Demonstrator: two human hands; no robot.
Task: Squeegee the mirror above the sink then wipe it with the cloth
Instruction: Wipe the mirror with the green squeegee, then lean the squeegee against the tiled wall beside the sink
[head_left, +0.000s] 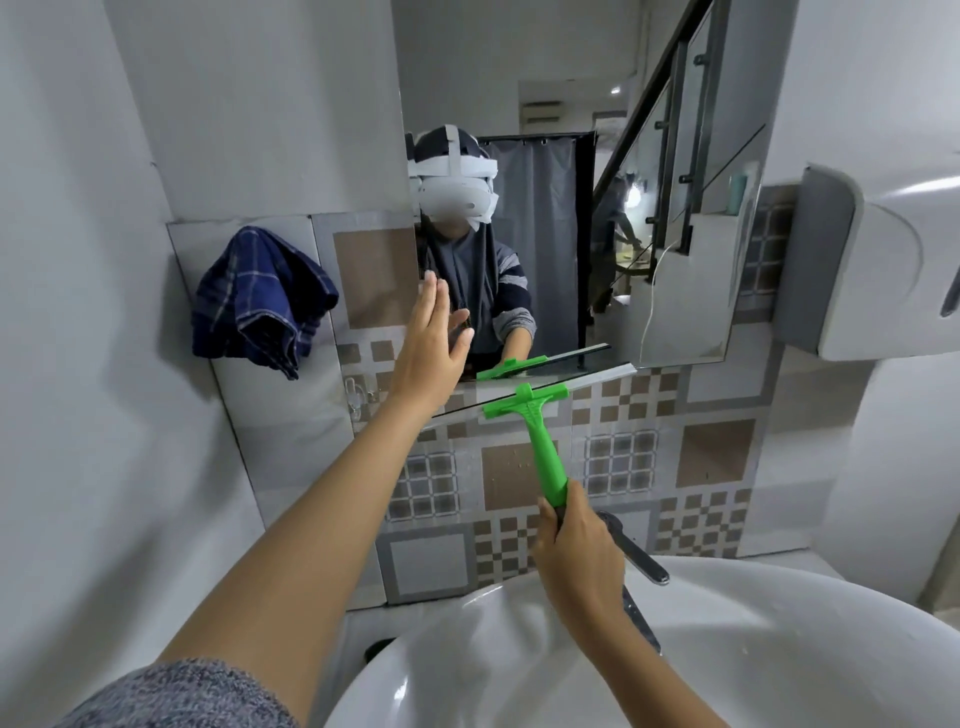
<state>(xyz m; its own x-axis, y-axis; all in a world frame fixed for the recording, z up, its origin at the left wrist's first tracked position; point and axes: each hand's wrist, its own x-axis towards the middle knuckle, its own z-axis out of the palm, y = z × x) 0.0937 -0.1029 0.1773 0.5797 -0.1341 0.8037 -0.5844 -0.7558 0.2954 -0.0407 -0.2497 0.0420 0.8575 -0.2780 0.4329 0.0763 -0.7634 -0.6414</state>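
Observation:
The mirror (561, 93) hangs on the tiled wall above the white sink (779, 649). My right hand (574, 551) is shut on the lower end of the green squeegee (540, 441). Its blade lies tilted along the mirror's bottom edge, higher on the right. My left hand (431, 348) is open and flat, fingers pointing up, pressed on the mirror's lower left corner. A dark blue checked cloth (260, 301) hangs on the wall to the left of the mirror, apart from both hands.
A chrome tap (636, 553) sticks out over the sink just right of my right hand. A white paper dispenser (883, 265) juts from the wall at the right. A small clear hook (356, 395) sits on the tiles below the cloth.

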